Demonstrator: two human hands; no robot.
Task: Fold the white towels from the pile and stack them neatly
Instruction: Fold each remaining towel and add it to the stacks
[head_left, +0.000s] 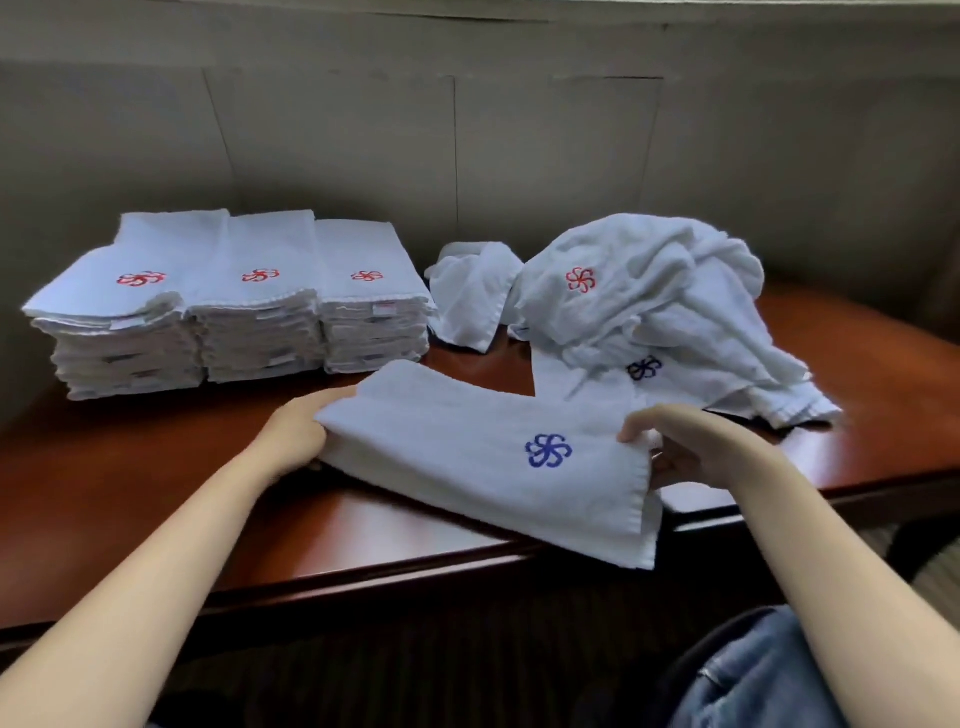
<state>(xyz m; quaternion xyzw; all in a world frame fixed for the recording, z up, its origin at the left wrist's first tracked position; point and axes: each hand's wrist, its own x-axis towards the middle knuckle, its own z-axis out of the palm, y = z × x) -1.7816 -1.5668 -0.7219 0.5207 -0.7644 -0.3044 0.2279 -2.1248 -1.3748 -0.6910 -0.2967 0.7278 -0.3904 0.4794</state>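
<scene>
A folded white towel with a blue flower logo (467, 457) lies across the near part of the table. My left hand (298, 431) grips its left end. My right hand (675, 441) pinches its right end, thumb on top and fingers underneath. Behind it on the right sits the pile of unfolded white towels (665, 312), one showing a red logo and one a dark blue logo. At the back left stand three stacks of folded towels (234, 312) with red logos on top.
A loose crumpled towel (470, 296) lies between the stacks and the pile. The reddish-brown table (156, 467) has its front edge close to me, and a grey wall runs right behind it. My jeans-clad knee (753, 675) shows at the bottom right.
</scene>
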